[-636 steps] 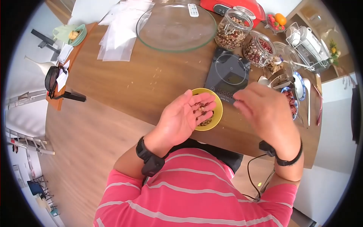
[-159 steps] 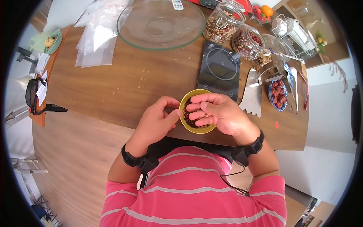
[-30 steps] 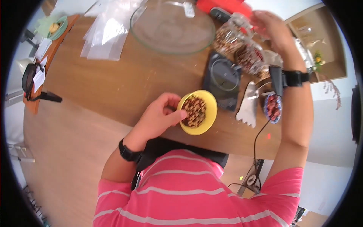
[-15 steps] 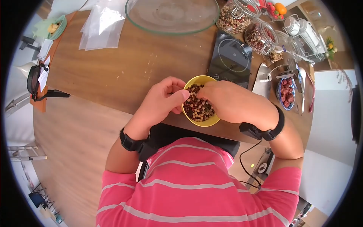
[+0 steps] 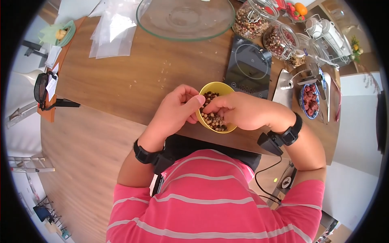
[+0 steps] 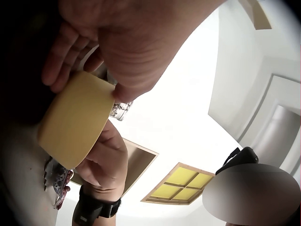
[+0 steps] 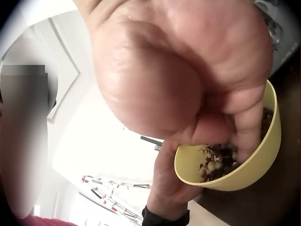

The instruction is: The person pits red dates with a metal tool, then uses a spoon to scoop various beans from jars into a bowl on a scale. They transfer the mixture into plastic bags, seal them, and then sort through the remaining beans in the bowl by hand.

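Observation:
A yellow bowl (image 5: 232,90) at the table's front edge holds mixed brown, red and pale beads or seeds (image 5: 214,121). The left hand (image 5: 172,111) pinches its left rim between thumb and fingers; the left wrist view shows the bowl's outer side (image 6: 77,120) tilted under that hand (image 6: 136,42). From the right, the right hand (image 5: 247,111) reaches in with bent fingers among the pieces. In the right wrist view the fingers of this hand (image 7: 188,70) dip into the bowl (image 7: 254,165), their tips partly hidden, so whether they hold any pieces is unclear.
Behind the bowl lies a black scale-like device (image 5: 249,62), with glass jars (image 5: 251,20) beyond. A metal scraper (image 5: 282,91) and a blue-patterned dish of dark red pieces (image 5: 310,101) are on the right. A large glass plate (image 5: 184,20) and clear bags (image 5: 113,30) lie at the back.
The right hand has come back from above the far jars into the bowl, its fingers now shifted slightly left among the pieces. The left hand has kept its hold on the rim.

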The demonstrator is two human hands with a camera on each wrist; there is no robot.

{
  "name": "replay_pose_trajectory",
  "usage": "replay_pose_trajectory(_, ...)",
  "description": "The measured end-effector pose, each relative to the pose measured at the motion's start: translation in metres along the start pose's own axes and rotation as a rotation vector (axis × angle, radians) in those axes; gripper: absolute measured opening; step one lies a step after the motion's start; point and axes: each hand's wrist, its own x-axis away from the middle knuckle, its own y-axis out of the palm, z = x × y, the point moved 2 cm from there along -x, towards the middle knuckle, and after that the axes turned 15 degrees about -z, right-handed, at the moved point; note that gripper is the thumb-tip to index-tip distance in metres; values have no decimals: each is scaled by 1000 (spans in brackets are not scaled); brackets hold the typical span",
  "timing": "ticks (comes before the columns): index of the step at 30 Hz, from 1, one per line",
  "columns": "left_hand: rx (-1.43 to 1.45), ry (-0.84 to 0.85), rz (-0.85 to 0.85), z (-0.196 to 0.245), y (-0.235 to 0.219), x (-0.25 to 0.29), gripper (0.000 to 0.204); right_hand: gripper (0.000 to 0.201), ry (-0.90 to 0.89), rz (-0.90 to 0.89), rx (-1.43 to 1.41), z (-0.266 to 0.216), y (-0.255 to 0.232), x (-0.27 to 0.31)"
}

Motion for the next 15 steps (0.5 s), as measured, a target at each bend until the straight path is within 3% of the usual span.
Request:
replay_pose_trajectory(1,-10,7,5,-1,1,0,32,45,4,-20,-161,4,1,-4)
replay_pose_trajectory(5,-6,-1,5,3,0,1,33,48,-75,13,-376,16,9,-16)
replay_pose_trajectory(10,-69,-30,-51,2,-1,0,30,33,-178,107,-974,17,13,-11)
replay_pose_trajectory(15,-32,-5,0,1,4,-1,33,40,-221,233,-1117,18,11,8)
